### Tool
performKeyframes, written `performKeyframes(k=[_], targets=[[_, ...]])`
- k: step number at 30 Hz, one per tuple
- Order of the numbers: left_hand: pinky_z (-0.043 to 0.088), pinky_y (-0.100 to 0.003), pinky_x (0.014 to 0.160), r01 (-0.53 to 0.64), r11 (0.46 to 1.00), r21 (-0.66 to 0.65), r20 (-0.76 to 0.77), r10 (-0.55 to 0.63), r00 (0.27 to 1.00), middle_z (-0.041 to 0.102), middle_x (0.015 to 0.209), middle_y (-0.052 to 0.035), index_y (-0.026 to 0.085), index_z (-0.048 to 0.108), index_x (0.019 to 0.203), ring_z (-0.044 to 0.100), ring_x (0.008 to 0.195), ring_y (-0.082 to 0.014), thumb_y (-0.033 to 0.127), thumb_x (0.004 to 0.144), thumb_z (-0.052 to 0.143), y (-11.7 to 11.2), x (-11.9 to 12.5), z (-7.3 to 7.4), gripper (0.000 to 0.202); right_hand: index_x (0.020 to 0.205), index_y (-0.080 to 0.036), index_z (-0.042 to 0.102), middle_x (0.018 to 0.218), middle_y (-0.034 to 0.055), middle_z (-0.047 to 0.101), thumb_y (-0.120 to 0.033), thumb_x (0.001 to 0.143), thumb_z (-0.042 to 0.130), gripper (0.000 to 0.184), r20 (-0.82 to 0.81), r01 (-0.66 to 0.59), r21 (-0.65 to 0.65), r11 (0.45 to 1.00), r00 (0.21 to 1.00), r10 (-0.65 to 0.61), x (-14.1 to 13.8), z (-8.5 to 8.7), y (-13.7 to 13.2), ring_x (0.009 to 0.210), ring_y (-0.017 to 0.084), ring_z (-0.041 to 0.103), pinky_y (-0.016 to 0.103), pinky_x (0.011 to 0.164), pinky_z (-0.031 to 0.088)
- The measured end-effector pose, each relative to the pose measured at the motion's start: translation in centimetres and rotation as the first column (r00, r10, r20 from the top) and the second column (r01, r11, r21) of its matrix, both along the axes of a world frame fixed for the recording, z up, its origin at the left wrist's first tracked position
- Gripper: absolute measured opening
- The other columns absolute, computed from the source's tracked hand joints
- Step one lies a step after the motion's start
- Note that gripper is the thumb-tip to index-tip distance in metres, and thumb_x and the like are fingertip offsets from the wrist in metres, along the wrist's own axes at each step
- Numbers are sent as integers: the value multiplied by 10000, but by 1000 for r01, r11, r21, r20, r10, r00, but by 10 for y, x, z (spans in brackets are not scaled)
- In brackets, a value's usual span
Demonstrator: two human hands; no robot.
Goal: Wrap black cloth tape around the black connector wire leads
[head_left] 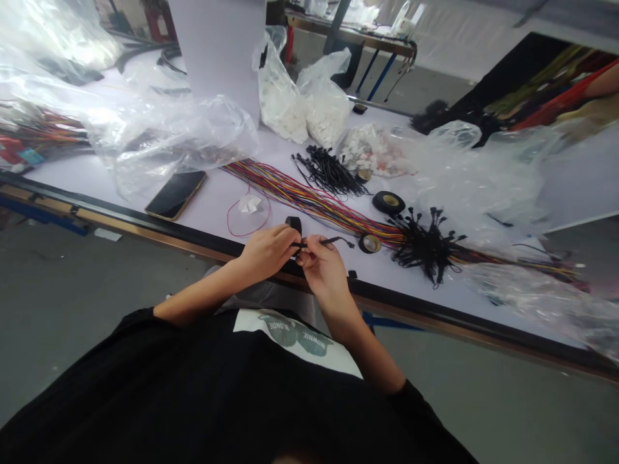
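Bare table [80, 173] left of the phone [176, 195], easy pass. Behind that, plastic bag's [169, 132] in the way, and the wire bundle [309, 200] blocks mid-table.

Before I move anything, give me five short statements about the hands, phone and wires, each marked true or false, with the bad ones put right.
1. The left hand and right hand are both at a thin black cable. True.
2. A phone lies on the table. True.
3. The phone is to the right of both hands. False: it lies to their left.
4. The wire bundle has several colours. True.
5. The right hand grips the wire bundle. False: the bundle lies beyond the hands, on the table.
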State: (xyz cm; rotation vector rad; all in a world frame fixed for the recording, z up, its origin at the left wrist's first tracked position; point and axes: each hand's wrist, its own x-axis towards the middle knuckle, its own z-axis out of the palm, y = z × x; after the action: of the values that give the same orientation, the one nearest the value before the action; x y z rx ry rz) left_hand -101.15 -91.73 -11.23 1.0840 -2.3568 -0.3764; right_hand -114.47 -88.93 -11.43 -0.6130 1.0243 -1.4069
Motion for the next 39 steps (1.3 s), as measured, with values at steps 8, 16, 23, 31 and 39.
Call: performKeyframes(k=[8,16,23,31,39], targets=[[334,-228,544,-86,996,36,43,85,995,647,732,-33,164,594,813,538,599,-120,209,869,453,6,-7,4,158,537,-204,436,522,-72,417,-411,736,659,364,-515,66,-291,954,830,-215,0,-3,3,507,80,379,237,513,334],[359,-191,543,-20,966,257,-286,96,953,585,576,20,146,589,715,525,544,-88,181,807,512,-3,-3,5,125,1030,-201,581,994,57,612,-379,809,543,287,-902,-359,-176,917,432,-4,-25,9,-2,851,176,561,329,790,455],[390,-176,526,162,835,527,-464,123,877,537,501,58,152,542,747,548,466,-73,224,849,455,-3,-11,-5,152,1197,-205,557,1130,94,667,-290,876,433,355,-976,-426,216,879,-74,204,-30,21,-6,990,241,610,342,808,433],[429,-215,603,-79,849,523,-35,113,993,659,630,-19,136,583,838,641,620,-137,189,860,457,-6,-15,-12,139,1143,-151,612,1046,130,701,-228,869,424,341,-845,-421,256,870,-534,-10,-22,12,-9,925,252,621,354,763,332],[464,-254,697,-70,928,366,146,17,989,720,829,-118,111,669,895,669,776,-200,266,883,452,-16,-13,-18,267,1082,-157,631,1011,106,708,-209,847,444,304,-833,-510,185,840,-535,-141,-31,5,-16,956,233,588,367,806,255]])
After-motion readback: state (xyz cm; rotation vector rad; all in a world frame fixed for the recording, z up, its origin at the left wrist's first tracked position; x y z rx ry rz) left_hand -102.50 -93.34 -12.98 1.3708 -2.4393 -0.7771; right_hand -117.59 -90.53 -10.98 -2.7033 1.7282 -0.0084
